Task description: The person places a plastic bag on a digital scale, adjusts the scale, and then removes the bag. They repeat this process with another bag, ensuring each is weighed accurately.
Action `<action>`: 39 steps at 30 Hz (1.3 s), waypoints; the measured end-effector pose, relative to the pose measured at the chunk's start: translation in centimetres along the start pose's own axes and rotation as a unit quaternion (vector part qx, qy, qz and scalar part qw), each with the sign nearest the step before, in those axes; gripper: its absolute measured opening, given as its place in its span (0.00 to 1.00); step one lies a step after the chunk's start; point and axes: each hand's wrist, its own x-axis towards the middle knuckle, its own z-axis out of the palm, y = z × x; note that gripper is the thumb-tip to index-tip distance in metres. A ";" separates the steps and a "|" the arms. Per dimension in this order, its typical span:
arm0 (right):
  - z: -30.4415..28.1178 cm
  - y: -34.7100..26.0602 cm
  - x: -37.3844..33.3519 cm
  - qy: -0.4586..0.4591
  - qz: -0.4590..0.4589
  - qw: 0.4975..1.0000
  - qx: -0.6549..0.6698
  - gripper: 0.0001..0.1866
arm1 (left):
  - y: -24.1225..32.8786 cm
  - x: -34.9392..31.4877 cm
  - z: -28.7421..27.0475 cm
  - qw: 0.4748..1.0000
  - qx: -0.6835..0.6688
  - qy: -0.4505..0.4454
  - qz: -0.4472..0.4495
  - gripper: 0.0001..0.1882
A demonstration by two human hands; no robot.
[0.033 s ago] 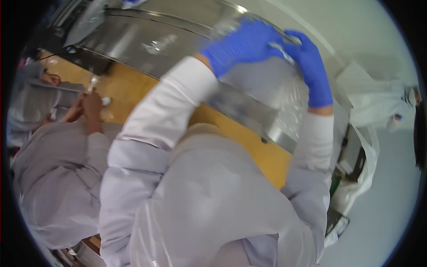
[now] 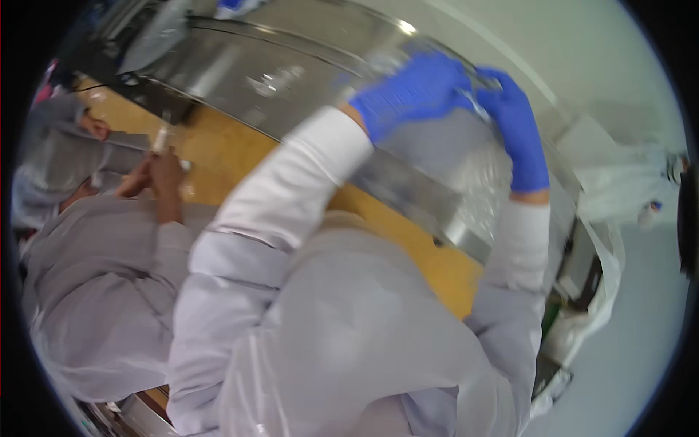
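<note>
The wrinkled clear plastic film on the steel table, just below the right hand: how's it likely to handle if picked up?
Clear plastic film: probably floppy, judging by its wrinkles. Likely light, since it looks thin and see-through, though blur hides any contents. May slide easily, as both its surface and the steel table look glossy.

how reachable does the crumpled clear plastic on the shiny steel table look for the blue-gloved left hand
Probably yes: nothing visible blocks the left hand from the clear plastic, though that hand looks occupied beside the blue-gloved right hand.
</note>
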 end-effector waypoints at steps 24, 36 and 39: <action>-0.6 1.5 -1.6 0.031 -0.068 0.984 -0.159 0.02 | 0.8 1.6 -1.8 0.993 0.028 -0.106 0.030 0.11; -0.6 1.1 -0.7 0.007 0.079 0.993 -0.092 0.04 | 0.0 0.6 -5.1 0.995 -0.006 -0.090 0.046 0.13; -0.9 2.1 -0.4 0.003 0.053 0.993 -0.105 0.04 | -1.0 0.3 -4.7 0.993 0.034 -0.113 0.031 0.11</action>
